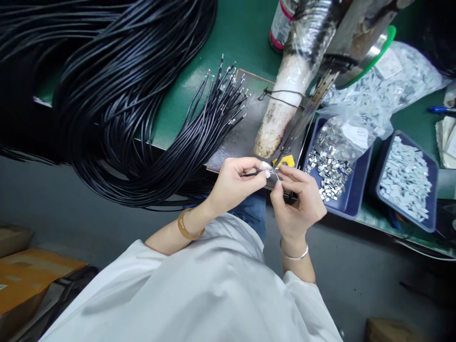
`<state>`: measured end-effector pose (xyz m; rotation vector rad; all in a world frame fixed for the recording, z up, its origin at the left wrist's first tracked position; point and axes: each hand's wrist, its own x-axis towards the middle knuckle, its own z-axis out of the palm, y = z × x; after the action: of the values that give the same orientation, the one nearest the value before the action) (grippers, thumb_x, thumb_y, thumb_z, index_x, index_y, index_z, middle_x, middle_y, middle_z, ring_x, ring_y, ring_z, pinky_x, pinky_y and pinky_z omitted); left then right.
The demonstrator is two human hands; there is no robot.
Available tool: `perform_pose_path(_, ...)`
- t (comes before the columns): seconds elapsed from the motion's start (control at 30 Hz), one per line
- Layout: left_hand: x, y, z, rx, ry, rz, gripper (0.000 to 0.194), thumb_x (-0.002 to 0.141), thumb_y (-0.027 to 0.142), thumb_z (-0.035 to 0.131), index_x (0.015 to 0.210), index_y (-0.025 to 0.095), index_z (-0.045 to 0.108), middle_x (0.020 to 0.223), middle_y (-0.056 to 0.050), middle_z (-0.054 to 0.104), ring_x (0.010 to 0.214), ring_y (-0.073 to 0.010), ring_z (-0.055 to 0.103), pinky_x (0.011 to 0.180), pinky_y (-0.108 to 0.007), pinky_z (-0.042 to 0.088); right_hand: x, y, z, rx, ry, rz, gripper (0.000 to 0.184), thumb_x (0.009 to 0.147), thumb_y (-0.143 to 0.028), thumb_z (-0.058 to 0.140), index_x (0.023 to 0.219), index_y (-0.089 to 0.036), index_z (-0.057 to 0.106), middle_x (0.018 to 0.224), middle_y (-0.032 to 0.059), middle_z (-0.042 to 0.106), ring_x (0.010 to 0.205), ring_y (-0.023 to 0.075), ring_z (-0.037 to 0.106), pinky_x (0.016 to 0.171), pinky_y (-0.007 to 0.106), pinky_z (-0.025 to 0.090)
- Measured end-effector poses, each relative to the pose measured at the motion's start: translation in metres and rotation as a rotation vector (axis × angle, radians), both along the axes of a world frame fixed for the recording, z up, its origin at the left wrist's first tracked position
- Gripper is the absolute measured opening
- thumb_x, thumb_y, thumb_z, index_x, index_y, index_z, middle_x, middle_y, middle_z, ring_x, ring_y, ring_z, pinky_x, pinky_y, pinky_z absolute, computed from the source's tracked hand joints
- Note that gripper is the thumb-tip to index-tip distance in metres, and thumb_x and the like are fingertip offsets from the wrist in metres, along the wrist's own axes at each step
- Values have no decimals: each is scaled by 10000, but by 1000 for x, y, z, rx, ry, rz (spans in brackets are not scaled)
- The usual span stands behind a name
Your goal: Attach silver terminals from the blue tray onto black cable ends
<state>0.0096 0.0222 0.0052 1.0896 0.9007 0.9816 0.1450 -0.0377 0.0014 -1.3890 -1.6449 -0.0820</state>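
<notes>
My left hand [237,183] pinches a black cable [252,174] near its end, with white wraps on the thumb and forefinger. Facing it, my right hand [298,197] has thumb and fingers closed on a thin pale wire [277,176] that curves toward the cable's end. Both sets of fingertips nearly meet, just below the tip of a dark metal rod and a yellow piece [284,161]. Fine detail of the cable end is too small to tell. Left of my hands lies a bundle of black cables [210,123] with stripped, coloured ends.
A fixture with a plastic-wrapped white tube [285,90] slants down from the top. To the right, a blue tray [351,209] holds small metal pieces and another tray [432,199] pale grey ones. Behind them lie plastic bags [406,80]. A can [280,35] stands at the back.
</notes>
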Motion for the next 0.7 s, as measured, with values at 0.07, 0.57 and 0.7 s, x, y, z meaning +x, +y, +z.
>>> perform_pose_path(0.07, 0, 0, 0, 14, 12, 1, 134, 724, 234, 689, 674, 116, 649, 537, 55, 409, 509, -44, 325, 480, -178, 275, 0, 1, 2, 2, 7, 17, 200, 817, -48, 688, 916, -208, 621, 1075, 52, 756, 972, 166, 740, 851, 324, 651)
perform_pose_path(0.57, -2, 1, 2, -6, 38, -26, 90, 720, 207, 670, 715, 119, 656, 521, 69, 388, 485, -39, 292, 468, -181, 228, -1, 1, 8, -18, 0, 32, 199, 799, -35, 695, 881, -197, 614, 1052, 69, 762, 944, 157, 745, 843, 296, 643)
perform_pose_path(0.7, -1, -1, 1, 20, 40, -24, 105, 740, 225, 673, 719, 127, 643, 526, 74, 346, 488, -41, 268, 464, -189, 203, -1, 1, 10, -12, -7, 16, 202, 793, -30, 707, 882, -193, 628, 1039, 68, 766, 940, 156, 743, 843, 292, 640)
